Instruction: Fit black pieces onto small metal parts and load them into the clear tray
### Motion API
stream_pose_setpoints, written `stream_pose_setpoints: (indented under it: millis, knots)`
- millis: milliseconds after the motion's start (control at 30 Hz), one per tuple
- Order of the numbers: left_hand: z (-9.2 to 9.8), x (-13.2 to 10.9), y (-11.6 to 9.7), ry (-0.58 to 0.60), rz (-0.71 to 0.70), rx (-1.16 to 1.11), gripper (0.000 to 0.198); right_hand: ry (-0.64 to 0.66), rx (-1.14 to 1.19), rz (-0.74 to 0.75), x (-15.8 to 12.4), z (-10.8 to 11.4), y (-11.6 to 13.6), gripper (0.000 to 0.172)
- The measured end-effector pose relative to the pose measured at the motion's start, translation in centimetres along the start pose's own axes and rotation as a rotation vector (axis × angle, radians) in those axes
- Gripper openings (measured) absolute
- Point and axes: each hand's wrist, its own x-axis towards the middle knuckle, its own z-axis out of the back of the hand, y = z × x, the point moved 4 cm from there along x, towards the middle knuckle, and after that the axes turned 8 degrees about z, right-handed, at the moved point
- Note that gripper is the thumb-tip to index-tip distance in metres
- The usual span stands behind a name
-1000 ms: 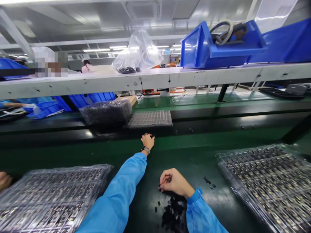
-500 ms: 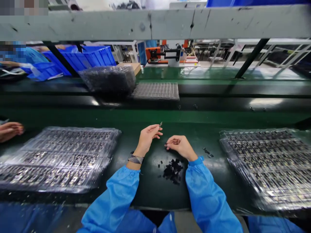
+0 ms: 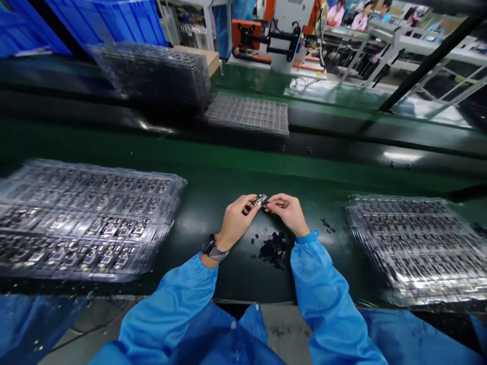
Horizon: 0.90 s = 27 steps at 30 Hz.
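Observation:
My left hand point(image 3: 239, 217), with a watch on its wrist, pinches a small circuit board point(image 3: 261, 199) above the green work surface. At the board's right end are the closed fingertips of my right hand point(image 3: 287, 210). A small dark piece seems to be between them, mostly hidden by the fingers. Just below the hands lies a loose pile of small black pieces point(image 3: 274, 248), with a few strays to its left.
Clear plastic trays filled with small boards stand at the left point(image 3: 87, 218) and, stacked, at the right point(image 3: 414, 243). A few small dark parts point(image 3: 326, 224) lie right of my hand. Beyond are a gridded tray point(image 3: 251, 114) and a tall tray stack point(image 3: 155, 76).
My hands have come together: the left has turned the board face up, and the right has moved up to its edge. The view has tilted downward. Another person's hand at far left is gone.

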Motion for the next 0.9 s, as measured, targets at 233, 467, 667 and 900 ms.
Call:
stream_pose_setpoints:
  millis: [233, 467, 667, 900]
  knots:
    - [-0.16, -0.22, 0.07, -0.009, -0.039, 0.065, 0.02, -0.016, -0.054, 0.03, -0.2, -0.35, 0.19, 0.034]
    - [-0.49, -0.37, 0.08, 0.01, -0.065, 0.096, 0.019, -0.04, -0.085, 0.047, -0.24, -0.17, 0.36, 0.036]
    - [-0.5, -0.44, -0.04, 0.007, -0.066, 0.104, 0.019, -0.03, -0.103, 0.076, -0.24, -0.17, 0.5, 0.035]
    - [-0.7, -0.56, -0.06, 0.02, -0.082, 0.117, 0.019, -0.011, -0.087, 0.067, -0.32, -0.19, 0.68, 0.037]
